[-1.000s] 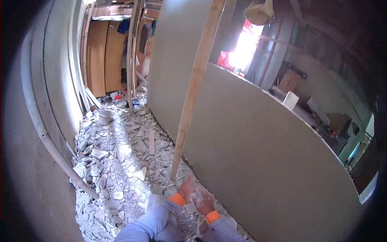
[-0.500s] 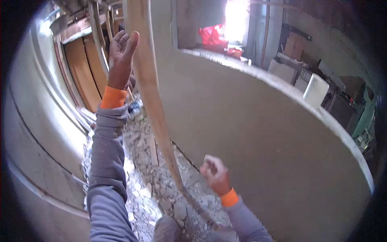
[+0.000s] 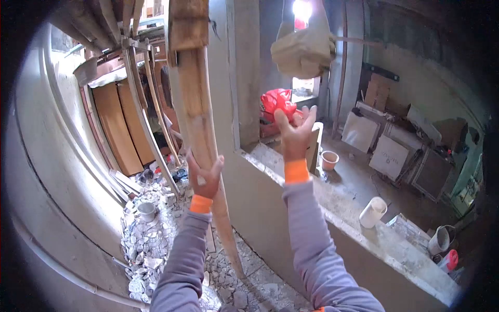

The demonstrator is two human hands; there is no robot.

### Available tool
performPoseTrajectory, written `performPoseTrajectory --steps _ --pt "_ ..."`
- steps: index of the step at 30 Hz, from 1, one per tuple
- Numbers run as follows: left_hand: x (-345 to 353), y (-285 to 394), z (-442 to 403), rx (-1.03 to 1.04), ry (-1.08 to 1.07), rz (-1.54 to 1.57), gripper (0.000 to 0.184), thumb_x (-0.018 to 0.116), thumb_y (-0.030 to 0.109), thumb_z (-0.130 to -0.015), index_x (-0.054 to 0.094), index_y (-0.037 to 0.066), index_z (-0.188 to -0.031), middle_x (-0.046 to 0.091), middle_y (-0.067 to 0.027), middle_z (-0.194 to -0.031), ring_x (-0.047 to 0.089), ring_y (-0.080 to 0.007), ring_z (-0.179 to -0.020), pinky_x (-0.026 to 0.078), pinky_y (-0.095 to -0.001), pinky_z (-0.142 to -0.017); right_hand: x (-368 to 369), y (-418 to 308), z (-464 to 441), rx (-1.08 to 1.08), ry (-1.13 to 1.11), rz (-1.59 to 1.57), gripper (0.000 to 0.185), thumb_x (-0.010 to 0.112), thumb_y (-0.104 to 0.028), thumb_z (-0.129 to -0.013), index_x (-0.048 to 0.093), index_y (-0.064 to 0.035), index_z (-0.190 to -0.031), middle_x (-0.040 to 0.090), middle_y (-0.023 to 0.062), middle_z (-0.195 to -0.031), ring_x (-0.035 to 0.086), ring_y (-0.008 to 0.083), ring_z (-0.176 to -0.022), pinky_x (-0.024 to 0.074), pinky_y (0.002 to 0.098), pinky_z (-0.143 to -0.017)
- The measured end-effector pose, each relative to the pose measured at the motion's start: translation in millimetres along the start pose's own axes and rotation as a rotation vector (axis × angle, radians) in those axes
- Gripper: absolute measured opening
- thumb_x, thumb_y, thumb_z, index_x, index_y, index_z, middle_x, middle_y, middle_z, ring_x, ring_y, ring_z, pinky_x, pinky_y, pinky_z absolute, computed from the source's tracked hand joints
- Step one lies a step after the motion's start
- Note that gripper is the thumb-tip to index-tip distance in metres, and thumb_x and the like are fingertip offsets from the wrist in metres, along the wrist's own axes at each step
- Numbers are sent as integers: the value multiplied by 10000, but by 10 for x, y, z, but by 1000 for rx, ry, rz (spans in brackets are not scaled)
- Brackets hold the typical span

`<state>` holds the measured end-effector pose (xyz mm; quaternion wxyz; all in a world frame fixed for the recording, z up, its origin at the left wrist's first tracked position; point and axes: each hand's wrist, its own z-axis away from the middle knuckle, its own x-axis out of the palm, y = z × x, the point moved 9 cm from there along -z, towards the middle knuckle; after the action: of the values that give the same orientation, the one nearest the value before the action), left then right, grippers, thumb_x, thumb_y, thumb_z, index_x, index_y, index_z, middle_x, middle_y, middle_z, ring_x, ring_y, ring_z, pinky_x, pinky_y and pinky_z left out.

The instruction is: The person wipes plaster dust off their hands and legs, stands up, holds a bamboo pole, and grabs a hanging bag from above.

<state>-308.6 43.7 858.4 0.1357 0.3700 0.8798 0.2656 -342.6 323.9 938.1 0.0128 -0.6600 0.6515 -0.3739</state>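
My left hand [image 3: 204, 177] is at the wooden post [image 3: 200, 114], its thumb and fingers spread around the near side; whether the palm presses on the wood is hard to tell. My right hand [image 3: 296, 134] is raised above the top of the low grey wall [image 3: 270, 195], fingers apart and nothing in it. Behind its fingertips shows a red plastic bag [image 3: 275, 101]. A pale cloth bundle [image 3: 303, 52] hangs above my right hand. On the wall's ledge stands a white cylindrical container [image 3: 372, 212].
Broken rubble [image 3: 150, 249] covers the passage floor, with a grey bucket [image 3: 147, 210] on it. Leaning poles [image 3: 150, 114] stand at the back left. Beyond the wall are a round tub [image 3: 329, 160], white panels [image 3: 389, 157] and a white bucket [image 3: 439, 240].
The view has risen, showing more of the ledge and room beyond. My left hand has come down along the post from higher up. My right hand has gone up from low beside the wall and opened.
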Motion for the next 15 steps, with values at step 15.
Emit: performPoseTrajectory --steps 15 --pt "101 -270 11 -95 -40 49 776 729 229 -681 305 -49 -1269 479 -240 -1142 507 -359 -1041 401 -417 -908 249 -255 -1590 -368 161 -221 716 784 -1 -625 397 29 -1226 496 116 -1190 506 194 -1047 415 313 -922"
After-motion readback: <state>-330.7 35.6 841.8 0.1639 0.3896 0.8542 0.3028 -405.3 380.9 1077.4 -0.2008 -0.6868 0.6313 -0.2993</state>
